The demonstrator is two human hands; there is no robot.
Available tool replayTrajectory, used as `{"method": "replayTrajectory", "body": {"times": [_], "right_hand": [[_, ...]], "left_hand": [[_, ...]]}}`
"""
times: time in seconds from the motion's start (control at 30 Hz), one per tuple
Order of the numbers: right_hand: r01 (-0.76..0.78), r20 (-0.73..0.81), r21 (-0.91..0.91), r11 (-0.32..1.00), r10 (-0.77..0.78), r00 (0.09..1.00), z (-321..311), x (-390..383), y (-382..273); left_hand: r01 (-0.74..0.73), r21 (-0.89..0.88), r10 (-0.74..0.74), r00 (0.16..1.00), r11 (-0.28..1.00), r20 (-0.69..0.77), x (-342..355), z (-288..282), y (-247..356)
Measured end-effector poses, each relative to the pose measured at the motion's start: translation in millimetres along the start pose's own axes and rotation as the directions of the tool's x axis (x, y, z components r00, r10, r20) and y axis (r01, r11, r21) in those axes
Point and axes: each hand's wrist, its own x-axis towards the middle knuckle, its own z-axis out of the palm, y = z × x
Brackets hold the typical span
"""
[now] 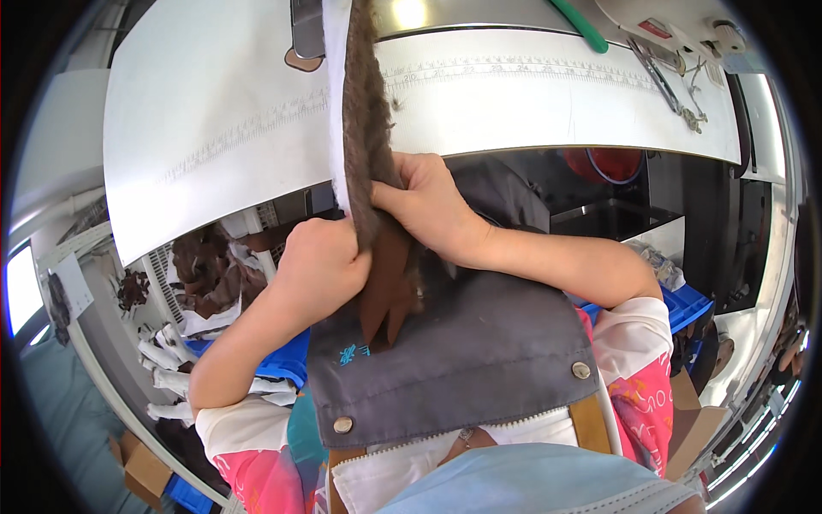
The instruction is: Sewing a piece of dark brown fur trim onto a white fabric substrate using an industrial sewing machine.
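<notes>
A long strip of brown fur fabric with a white layer along its left side stands edge-up in front of me, reaching from the table down to my apron. My left hand is closed in a fist on its left edge, near the table's front edge. From the other side, my right hand pinches the fabric between thumb and fingers, slightly higher up. Below my hands the smooth brown side hangs down and ends in split points over the apron. My hands hide part of the held edges.
The white table has ruler markings and a curved front edge. Tweezers and a green-handled tool lie at the far right, beside the machine. At lower left are brown fabric pieces and a blue bin.
</notes>
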Motion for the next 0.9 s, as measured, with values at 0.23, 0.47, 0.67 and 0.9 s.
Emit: {"method": "replayTrajectory", "body": {"times": [0.23,0.47,0.67,0.9], "right_hand": [[0.256,0.091,-0.198,0.946,-0.242,0.966,-15,3,3],[0.269,-0.049,-0.24,0.933,-0.288,0.956,-11,1,0],[0.309,0.09,-0.574,0.758,-0.316,0.944,-21,2,12],[0.34,0.366,-0.93,-0.137,-0.348,0.863,-72,-19,-78]], "left_hand": [[0.053,-0.26,-0.148,0.92,0.964,-0.362,57,-78,-15],[-0.264,0.199,0.33,0.751,0.944,-0.572,137,-64,-37],[-0.12,0.607,0.449,0.786,0.786,-0.425,146,-54,-39],[-0.051,0.641,0.483,0.704,0.766,-0.52,138,-41,-40]]}}
